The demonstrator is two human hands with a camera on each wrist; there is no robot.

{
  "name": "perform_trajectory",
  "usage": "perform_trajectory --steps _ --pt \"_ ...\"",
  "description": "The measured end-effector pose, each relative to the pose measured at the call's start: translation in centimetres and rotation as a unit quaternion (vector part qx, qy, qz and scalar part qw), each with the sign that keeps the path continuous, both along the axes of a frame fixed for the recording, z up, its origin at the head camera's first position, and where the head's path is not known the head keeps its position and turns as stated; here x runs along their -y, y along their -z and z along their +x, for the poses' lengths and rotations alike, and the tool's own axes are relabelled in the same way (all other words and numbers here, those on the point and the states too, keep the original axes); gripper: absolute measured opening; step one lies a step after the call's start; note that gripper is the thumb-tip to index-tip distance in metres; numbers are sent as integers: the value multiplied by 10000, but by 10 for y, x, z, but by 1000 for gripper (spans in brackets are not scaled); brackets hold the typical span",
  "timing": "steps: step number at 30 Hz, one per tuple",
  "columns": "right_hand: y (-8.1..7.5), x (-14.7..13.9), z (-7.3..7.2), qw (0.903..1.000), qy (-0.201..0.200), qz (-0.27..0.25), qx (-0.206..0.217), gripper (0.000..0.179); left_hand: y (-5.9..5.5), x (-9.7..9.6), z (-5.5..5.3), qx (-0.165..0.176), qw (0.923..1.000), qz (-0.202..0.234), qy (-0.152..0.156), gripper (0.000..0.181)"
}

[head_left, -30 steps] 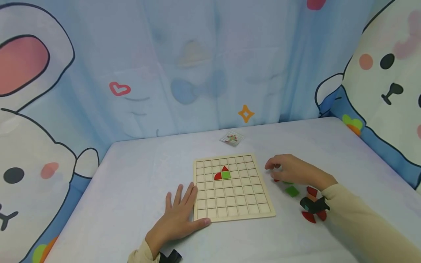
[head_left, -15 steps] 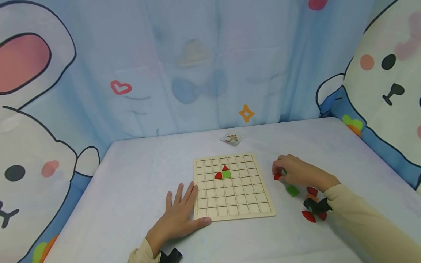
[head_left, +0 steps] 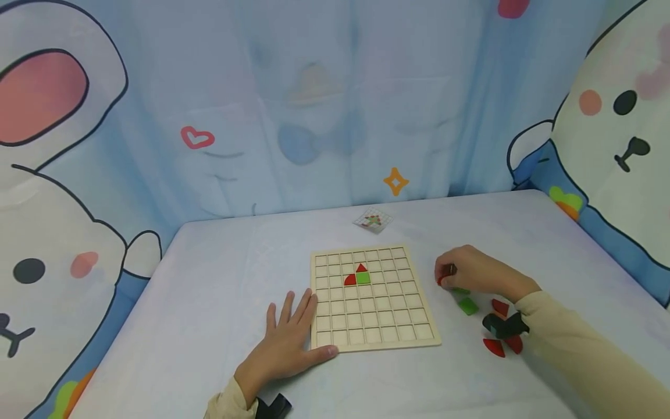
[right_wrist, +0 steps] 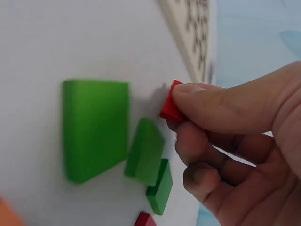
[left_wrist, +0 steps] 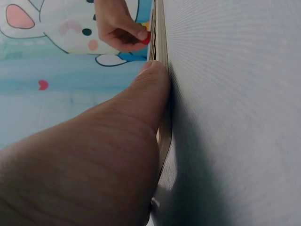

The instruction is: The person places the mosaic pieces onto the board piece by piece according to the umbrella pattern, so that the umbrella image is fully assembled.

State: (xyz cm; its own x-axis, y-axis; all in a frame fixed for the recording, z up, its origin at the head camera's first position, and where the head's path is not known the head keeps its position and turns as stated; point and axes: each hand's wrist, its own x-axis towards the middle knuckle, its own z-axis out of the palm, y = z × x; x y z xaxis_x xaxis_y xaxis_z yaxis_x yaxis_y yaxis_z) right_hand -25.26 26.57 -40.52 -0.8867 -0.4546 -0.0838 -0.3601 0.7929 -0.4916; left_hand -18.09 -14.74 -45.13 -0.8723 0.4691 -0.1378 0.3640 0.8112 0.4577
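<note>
The right hand (head_left: 473,270) has its grip clamped on a small red piece (right_wrist: 169,107), pinched between thumb and index finger to the right of the grid board (head_left: 324,308), just beside the loose green pieces. In the right wrist view the uncovered end of the red piece slants from upper right to lower left, its thin side showing; the thumb hides the rest, so its full outline and long axis cannot be told. The grid board lies flat on the counter (head_left: 246,267), near edge almost level in the head view, rising slightly to the right. On it a red triangle (head_left: 361,268) points its tip away from the person, directly beyond a green square (head_left: 363,278); left of that square sits a red quarter-round (head_left: 350,280), its curve turned to the far left. The left hand (head_left: 287,337) has its grip apart, fingers spread and straight, fingertips at the board's left edge and thumb at its near edge. A loose green square (head_left: 468,306) lies askew to the board, near the right hand. By the right wrist, a red fan-shaped piece (head_left: 494,348) turns its curve to the near left. Beyond the board, a pattern card (head_left: 373,220) points one corner toward the person.
</note>
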Motion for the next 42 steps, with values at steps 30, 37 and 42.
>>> perform_trajectory --steps 30,37,42 --pt "4 30 -12 9749 1105 -1786 740 12 3 1 -2 -29 10000 68 26 112" --pt "5 44 -17 9738 889 -1956 750 11 1 1 -2 12 10000 69 43 111" --pt "6 54 -18 9729 783 -2042 755 10 2 2 -2 11 10000 63 57 110"
